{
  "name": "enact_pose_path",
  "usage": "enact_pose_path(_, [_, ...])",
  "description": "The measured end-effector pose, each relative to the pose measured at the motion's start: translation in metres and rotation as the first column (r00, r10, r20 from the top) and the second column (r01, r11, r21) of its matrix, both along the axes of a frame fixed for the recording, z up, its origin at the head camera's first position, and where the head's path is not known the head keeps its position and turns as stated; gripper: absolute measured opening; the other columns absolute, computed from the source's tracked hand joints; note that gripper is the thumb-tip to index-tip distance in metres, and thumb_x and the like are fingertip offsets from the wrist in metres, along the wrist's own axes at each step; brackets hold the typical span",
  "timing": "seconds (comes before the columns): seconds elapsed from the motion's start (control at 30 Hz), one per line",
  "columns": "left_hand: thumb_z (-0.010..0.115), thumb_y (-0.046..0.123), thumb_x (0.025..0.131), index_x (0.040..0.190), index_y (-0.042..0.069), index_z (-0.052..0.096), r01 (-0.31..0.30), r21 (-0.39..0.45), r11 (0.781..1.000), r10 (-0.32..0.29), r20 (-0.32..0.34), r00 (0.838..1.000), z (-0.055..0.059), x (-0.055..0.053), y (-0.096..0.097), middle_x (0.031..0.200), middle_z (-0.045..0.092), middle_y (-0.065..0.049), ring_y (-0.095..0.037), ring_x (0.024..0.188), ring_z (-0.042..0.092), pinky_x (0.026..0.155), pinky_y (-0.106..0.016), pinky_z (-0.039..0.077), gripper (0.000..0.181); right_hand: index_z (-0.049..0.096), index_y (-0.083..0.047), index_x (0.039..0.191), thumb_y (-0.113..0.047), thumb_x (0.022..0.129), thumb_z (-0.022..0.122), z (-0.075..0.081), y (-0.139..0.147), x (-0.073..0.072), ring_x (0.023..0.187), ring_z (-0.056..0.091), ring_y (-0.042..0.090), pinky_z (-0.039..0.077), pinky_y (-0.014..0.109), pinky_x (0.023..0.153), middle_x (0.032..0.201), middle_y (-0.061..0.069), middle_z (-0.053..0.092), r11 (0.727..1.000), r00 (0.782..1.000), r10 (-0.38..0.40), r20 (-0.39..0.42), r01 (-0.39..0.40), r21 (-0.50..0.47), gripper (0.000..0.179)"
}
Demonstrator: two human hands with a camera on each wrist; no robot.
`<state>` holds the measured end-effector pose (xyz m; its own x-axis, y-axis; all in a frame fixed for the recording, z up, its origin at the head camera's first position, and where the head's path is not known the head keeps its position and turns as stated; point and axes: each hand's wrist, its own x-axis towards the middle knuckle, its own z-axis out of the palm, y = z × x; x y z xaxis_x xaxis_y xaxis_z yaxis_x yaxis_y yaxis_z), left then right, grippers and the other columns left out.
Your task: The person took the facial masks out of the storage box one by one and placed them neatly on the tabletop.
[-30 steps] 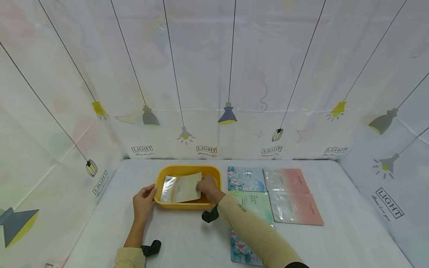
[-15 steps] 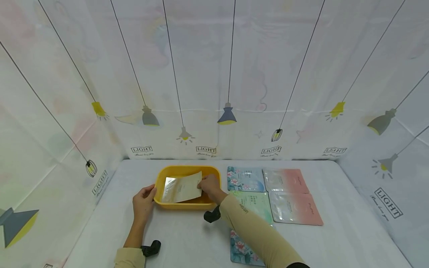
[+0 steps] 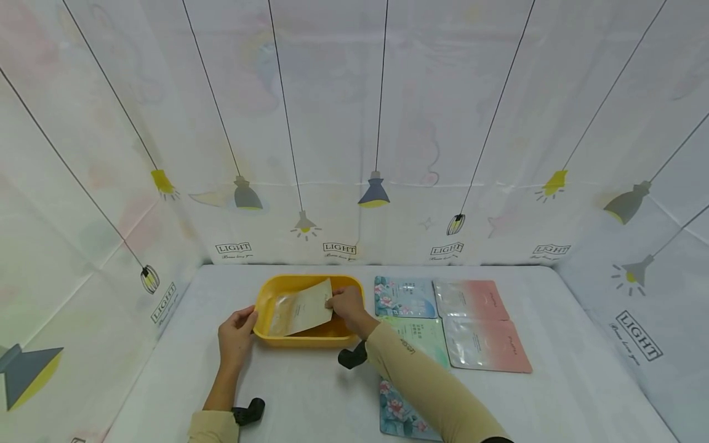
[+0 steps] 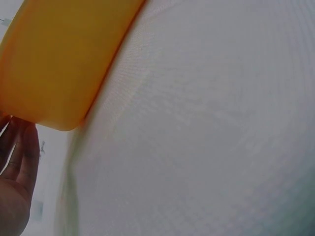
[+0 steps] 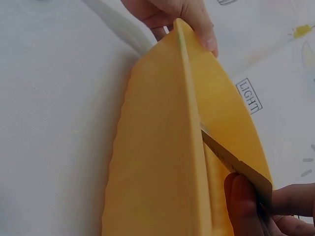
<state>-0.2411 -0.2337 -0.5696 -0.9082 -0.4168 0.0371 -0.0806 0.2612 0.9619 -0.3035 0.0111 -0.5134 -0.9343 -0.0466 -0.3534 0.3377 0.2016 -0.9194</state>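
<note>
At the left end of the yellow plastic basin, my left hand grips the rim, thumb over the edge. The right wrist view shows this left hand on the basin's far end. My right hand reaches over the opposite end and pinches the right edge of a cream face mask packet. That packet slants inside the basin, its pinched side raised and its silvery left part low. In the right wrist view, thumb and fingers clasp the packet. The left wrist view has the basin's outer wall.
Right of the basin lie a blue floral packet, a green packet and two pink packets. Another floral packet is partly under the right sleeve. A lamp-printed cloth rises behind the white table.
The packet has shifted slightly right within the basin and tilts more, its right edge higher. My right hand moved a little with it. The left hand stays on the rim.
</note>
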Motion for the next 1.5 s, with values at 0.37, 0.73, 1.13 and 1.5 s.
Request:
enact_pose_path(0.37, [0.061, 0.027, 0.097, 0.120, 0.004, 0.066, -0.010, 0.003, 1.000, 0.010, 0.008, 1.000, -0.001, -0.001, 0.000, 0.120, 0.068, -0.015, 0.006, 0.082, 0.059, 0.069, -0.010, 0.052, 0.033, 0.064, 0.005, 0.113, -0.001, 0.086, 0.065, 0.009, 0.006, 0.004, 0.082, 0.069, 0.021, 0.061, 0.037, 0.074, 0.106, 0.018, 0.069, 1.000, 1.000, -0.008, -0.004, 0.008, -0.029, 0.027])
enact_pose_path(0.73, [0.062, 0.027, 0.096, 0.120, 0.003, 0.066, -0.013, 0.003, 1.000, 0.013, -0.008, 1.000, -0.002, -0.001, -0.001, 0.119, 0.068, -0.018, 0.007, 0.081, 0.059, 0.067, -0.009, 0.052, 0.034, 0.066, 0.006, 0.112, -0.001, 0.086, 0.065, 0.014, 0.023, 0.004, 0.080, 0.072, 0.022, 0.061, 0.036, 0.071, 0.102, 0.018, 0.072, 0.997, 0.999, -0.013, -0.032, 0.011, -0.079, 0.027])
enact_pose_path(1.13, [0.062, 0.027, 0.096, 0.120, 0.002, 0.066, 0.007, 0.013, 1.000, -0.007, -0.027, 1.000, 0.000, 0.000, 0.000, 0.120, 0.067, -0.020, 0.007, 0.081, 0.059, 0.068, -0.009, 0.052, 0.035, 0.066, 0.005, 0.113, -0.005, 0.087, 0.067, 0.014, 0.040, 0.004, 0.070, 0.068, 0.015, 0.060, 0.030, 0.065, 0.101, 0.017, 0.072, 0.997, 0.999, -0.007, -0.046, 0.003, -0.075, 0.028])
enact_pose_path(1.5, [0.061, 0.027, 0.097, 0.121, 0.001, 0.065, 0.007, -0.013, 1.000, -0.007, -0.032, 0.999, 0.001, 0.001, 0.001, 0.120, 0.067, -0.021, 0.009, 0.080, 0.057, 0.067, -0.008, 0.051, 0.036, 0.062, 0.004, 0.121, -0.005, 0.089, 0.066, 0.019, 0.056, 0.009, 0.067, 0.061, 0.015, 0.056, 0.025, 0.061, 0.104, 0.016, 0.070, 0.990, 0.998, -0.006, -0.065, -0.003, -0.141, 0.033])
